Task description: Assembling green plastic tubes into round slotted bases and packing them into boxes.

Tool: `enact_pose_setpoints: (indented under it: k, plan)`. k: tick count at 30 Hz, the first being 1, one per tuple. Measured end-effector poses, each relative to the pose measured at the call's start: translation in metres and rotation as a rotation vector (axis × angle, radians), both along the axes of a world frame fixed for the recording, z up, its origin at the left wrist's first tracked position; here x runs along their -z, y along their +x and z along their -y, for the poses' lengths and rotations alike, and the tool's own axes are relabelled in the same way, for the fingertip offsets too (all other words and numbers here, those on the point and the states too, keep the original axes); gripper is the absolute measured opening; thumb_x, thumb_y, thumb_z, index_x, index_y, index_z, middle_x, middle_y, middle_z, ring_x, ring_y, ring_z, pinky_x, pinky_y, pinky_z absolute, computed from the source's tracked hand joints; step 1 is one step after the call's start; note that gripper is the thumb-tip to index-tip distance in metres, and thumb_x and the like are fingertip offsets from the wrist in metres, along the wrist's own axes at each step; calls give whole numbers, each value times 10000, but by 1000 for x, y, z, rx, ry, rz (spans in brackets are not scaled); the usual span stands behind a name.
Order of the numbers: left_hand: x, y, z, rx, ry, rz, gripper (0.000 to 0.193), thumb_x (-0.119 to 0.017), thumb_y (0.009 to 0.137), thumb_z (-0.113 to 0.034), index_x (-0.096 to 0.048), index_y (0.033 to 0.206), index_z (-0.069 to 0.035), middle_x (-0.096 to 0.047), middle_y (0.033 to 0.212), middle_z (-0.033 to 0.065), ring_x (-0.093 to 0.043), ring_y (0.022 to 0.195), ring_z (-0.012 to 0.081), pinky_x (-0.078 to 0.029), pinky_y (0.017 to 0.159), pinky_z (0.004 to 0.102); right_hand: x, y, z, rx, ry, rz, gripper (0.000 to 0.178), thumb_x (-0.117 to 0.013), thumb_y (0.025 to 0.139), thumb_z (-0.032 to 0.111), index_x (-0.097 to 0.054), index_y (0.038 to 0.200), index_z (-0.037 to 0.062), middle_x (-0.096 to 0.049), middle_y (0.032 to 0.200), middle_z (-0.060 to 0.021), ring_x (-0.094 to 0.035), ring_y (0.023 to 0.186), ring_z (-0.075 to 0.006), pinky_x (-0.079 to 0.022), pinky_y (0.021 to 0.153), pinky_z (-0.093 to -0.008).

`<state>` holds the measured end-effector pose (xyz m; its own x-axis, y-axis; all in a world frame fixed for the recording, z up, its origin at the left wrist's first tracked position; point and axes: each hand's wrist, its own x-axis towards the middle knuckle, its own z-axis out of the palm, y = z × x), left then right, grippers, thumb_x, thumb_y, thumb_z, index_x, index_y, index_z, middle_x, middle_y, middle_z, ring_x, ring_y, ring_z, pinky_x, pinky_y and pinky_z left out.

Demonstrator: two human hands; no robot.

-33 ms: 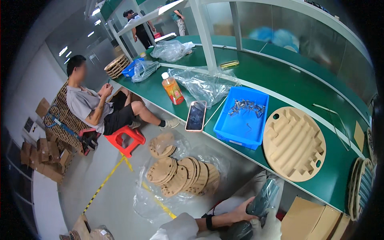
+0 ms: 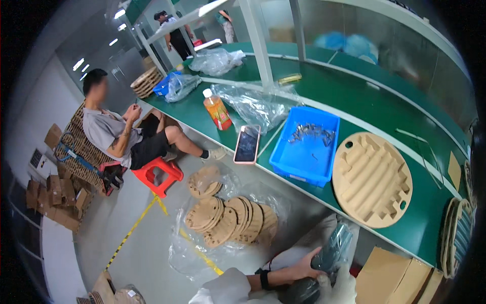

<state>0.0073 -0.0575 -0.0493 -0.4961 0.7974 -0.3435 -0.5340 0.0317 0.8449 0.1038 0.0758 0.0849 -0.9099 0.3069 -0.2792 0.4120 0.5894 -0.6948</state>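
Note:
At the lower right, below the bench edge, a dark grey-green bundle in clear shiny plastic (image 2: 336,247) is held over my lap. My left hand (image 2: 304,265), bare with a black band at the wrist, has its fingers closed around the bundle's near side. My right hand (image 2: 343,286), in a whitish glove, is closed against its lower end; part of this hand is cut off by the frame. Another dark rounded thing (image 2: 302,292) lies just below my left hand, its kind unclear. What is inside the plastic cannot be made out.
On the green bench (image 2: 309,200) are a blue bin (image 2: 304,169) of small metal parts, a round moulded tray (image 2: 372,180), a phone (image 2: 247,145) and a drink bottle (image 2: 217,110). Round trays (image 2: 223,220) lie on the floor. A person (image 2: 109,121) sits on a red stool. Cardboard (image 2: 383,277) stands lower right.

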Motion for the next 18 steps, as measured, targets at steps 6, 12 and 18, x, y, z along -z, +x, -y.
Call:
enact_pose_setpoints:
  k: [6, 12, 18]
  plan:
    - [15, -7, 19, -18, -302, -474, 1006, -800, 690, -608, -417, 1392, 1, -517, 1309, 168, -483, 1228, 308, -360, 1057, 424, 11, -19, -30, -232, -76, -129, 393, -785, 785, 257, -603, 1080, 71, -658, 816, -176, -672, 745, -383, -530, 637, -435]
    - [-9, -17, 7, -39, 148, 282, 895, -862, 654, -180, -390, 1397, -22, -579, 1224, 89, -573, 1117, 210, -455, 987, 356, 4, -28, -73, -513, -190, -209, 258, -736, 832, 237, -623, 989, 67, -638, 807, -151, -647, 752, -355, -508, 654, -429]
    - [-2, -20, 0, 56, 132, 185, 876, -835, 646, -244, -410, 1376, -11, -576, 1228, 89, -572, 1112, 203, -453, 972, 343, 2, -26, -94, -523, -153, -385, 276, -719, 852, 234, -616, 1057, 79, -611, 807, -133, -635, 742, -331, -510, 670, -418]
